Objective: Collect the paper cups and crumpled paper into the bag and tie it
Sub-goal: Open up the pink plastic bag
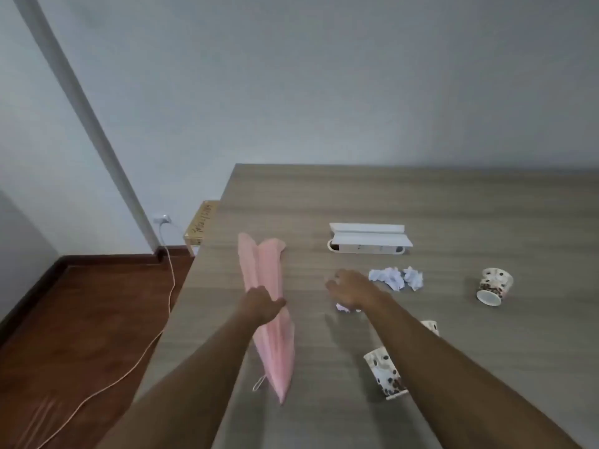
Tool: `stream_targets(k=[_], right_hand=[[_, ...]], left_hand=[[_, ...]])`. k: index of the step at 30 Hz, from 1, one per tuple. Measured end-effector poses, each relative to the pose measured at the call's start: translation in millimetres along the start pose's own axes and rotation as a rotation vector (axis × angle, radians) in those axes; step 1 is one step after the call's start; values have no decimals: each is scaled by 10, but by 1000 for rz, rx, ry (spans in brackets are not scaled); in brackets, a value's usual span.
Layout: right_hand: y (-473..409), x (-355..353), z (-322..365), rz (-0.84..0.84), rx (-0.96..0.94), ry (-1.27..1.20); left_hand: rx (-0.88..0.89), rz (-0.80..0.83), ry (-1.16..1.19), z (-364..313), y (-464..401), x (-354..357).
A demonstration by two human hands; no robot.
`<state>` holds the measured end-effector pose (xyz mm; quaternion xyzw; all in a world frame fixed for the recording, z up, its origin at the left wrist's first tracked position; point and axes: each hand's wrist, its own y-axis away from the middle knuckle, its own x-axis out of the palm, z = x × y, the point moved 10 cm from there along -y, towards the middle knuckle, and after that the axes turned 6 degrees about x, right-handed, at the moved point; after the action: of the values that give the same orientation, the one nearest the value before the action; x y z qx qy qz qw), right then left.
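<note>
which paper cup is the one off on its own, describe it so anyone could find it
On the wooden table, look right of the white box and crumpled paper. The far-right cup lies tipped, spotted brown, well apart from the two near the right arm.

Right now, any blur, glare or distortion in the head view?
Head view: wide-angle bend, the wall pipe leans hard; soft diffuse light, faint shadows under the right hand and the cups; no glare on the table; slight softness overall, and the left hand gripping the pink bag reads clearly.
</note>
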<state>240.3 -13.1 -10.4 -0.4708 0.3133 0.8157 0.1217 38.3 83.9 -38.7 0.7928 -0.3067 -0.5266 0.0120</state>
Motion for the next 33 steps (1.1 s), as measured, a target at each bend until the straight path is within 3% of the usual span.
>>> stream_targets(k=[5,8,16,20,26,33], right_hand=[[200,997,-243,148,47,-54],[250,1382,-334,217,68,-84],[398,1508,-335,174,79,-139],[421,1345,-300,123,152,-313],[484,1163,-41,85,236,-718],[559,1026,360,218,295,-993]], left_hand=[[-240,39,137,701,119,707],[-324,-26,225,838,214,900],[-377,58,317,922,417,1309],[-306,130,265,818,554,1324],[-90,52,175,566,807,1155],[133,-39,-24,273,1091,928]])
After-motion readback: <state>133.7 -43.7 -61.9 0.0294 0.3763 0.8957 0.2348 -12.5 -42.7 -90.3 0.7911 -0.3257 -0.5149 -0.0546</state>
